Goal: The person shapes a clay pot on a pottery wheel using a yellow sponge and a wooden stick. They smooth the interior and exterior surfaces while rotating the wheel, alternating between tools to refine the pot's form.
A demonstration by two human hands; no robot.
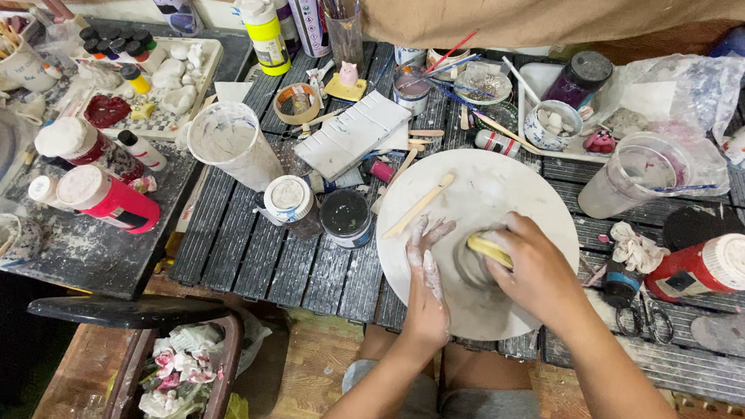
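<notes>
Both hands are working over the round white board (516, 186), close to the person's lap. Nearest, the left hand (428, 275), smeared pale, is lying flat with fingers together against the left side of the grey clay lump (462, 268). Just right of it, the right hand (537, 271) is curling over the lump, fingers clamped on a yellow sponge (490, 250) whose long axis is running left to right. Farther back, a wooden stick (420, 205) is lying diagonally on the board, untouched.

A small grey clay piece (462, 268) sits on a round white board (507, 190), yellow sponge (490, 249) against it.
</notes>
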